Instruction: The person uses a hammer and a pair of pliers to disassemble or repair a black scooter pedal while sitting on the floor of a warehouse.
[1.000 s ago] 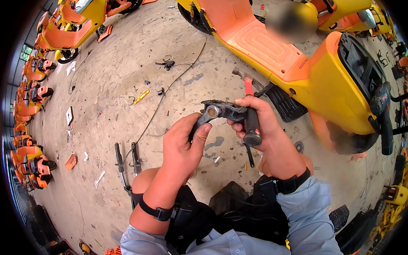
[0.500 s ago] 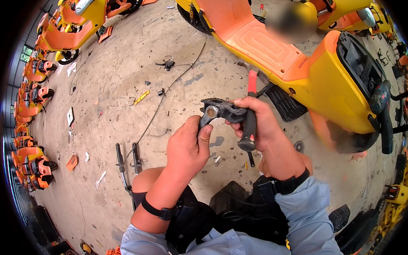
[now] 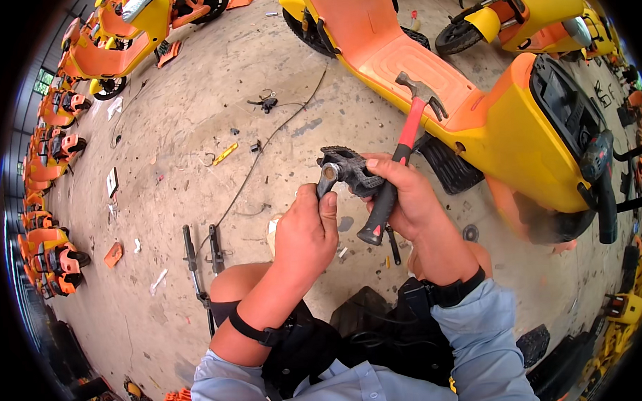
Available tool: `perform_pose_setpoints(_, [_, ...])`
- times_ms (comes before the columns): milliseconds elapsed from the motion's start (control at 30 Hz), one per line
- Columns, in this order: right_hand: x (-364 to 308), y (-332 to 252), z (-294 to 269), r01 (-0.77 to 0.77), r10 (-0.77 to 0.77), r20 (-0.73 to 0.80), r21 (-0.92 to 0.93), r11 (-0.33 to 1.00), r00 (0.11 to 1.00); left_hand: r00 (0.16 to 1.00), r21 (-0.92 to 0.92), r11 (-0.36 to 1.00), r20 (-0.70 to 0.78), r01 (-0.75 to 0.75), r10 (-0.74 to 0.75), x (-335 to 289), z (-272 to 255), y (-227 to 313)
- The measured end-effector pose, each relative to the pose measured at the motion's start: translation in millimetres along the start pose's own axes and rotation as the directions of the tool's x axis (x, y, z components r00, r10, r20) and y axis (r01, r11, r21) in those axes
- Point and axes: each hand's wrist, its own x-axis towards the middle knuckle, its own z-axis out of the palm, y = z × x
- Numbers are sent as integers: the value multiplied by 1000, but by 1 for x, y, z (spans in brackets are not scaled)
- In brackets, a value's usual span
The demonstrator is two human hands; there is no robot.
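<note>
My left hand (image 3: 304, 226) is closed around a metal crank arm (image 3: 327, 175), its round end upward between thumb and fingers. A black pedal (image 3: 353, 172) with a toothed edge sits at that end, level with my right hand (image 3: 406, 201). The right hand is closed on the black grip of a claw hammer (image 3: 409, 130) with a red shaft, and its thumb presses on the pedal. The hammer slants up to the right, its steel head (image 3: 422, 89) in front of the scooter's footboard. The right fingers behind the grip are partly hidden.
A yellow and orange scooter (image 3: 506, 144) lies on its side at the right, with a cordless drill (image 3: 600, 159) near its end. On the concrete floor are a cable (image 3: 259, 149), a yellow tool (image 3: 225, 153) and two black-gripped handles (image 3: 189, 247). More scooters (image 3: 118, 55) stand at far left.
The hammer has turned in my right hand: its head now shows at the upper right, and its butt has swung left. The crank arm and pedal stay between my hands, slightly tilted.
</note>
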Motion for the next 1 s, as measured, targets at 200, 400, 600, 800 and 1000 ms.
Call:
perform_pose_setpoints(200, [0,7,5,91,-91,10,-8,996,996,999,-59,998,-26,18,-20,0,1,1])
perform_pose_setpoints(400, [-3,3,10,110,-112,43,53,993,993,996,-155,985,-39,71,-78,2,-3,1])
perform_pose_setpoints(600, [2,5,7,18,-38,122,159,987,992,993,-165,986,-116,-12,-7,1,-1,-9])
perform_pose_setpoints(800, [5,0,5,5,-28,190,123,992,981,987,-157,986,-159,-64,39,1,-4,-9])
perform_pose_setpoints(1000, [6,-2,5,-19,-5,177,137,990,984,989,-160,985,-144,-58,35,3,-6,-8])
